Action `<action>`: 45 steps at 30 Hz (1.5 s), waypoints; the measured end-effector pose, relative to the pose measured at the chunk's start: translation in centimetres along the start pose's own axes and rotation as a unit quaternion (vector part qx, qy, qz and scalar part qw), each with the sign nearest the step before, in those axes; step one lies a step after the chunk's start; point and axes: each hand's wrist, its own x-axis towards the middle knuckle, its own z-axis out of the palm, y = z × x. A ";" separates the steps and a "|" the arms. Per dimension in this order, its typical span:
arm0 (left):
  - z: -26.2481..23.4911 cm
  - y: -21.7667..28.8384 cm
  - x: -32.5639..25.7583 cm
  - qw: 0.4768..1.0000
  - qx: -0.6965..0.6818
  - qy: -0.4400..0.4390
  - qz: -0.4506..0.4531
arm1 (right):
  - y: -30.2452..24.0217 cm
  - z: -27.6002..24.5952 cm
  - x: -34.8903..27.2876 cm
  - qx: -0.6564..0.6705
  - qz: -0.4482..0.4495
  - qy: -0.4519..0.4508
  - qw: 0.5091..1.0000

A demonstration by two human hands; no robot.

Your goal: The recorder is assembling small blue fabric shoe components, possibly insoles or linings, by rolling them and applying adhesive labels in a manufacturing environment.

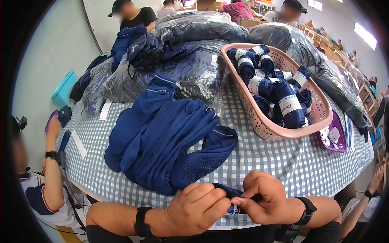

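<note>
At the near edge of the table, my left hand (196,208) and my right hand (263,198) are closed close together on a rolled piece of navy fabric (227,189). The thumbs and fingertips of both hands pinch it, and a pale printed band shows between them. Most of the roll is hidden by my fingers. Just beyond my hands lies a loose heap of blue knitted garments (162,139), with mesh patches and light stitched lines. Farther right stands a pink plastic basket (265,130) holding several navy rolls (289,107) wrapped in white bands.
A checked cloth (243,162) covers the table. Stuffed clear plastic bags (198,26) line its far side, with a navy bag (146,50) on top. A purple tray (339,148) of small items sits right of the basket. Co-workers sit around, one reaching in at left (52,162).
</note>
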 end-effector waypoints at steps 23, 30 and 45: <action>-0.4 0.9 0.6 0.996 0.011 -0.024 0.089 | 0.9 0.7 -0.9 0.162 0.194 0.086 0.964; -0.5 0.5 0.4 0.996 -0.047 -0.073 0.033 | 0.4 0.1 -0.7 0.033 0.073 0.018 0.997; -0.3 0.1 -0.2 0.970 -0.188 -0.086 -0.129 | 0.0 0.7 -0.3 -0.059 -0.020 -0.015 0.998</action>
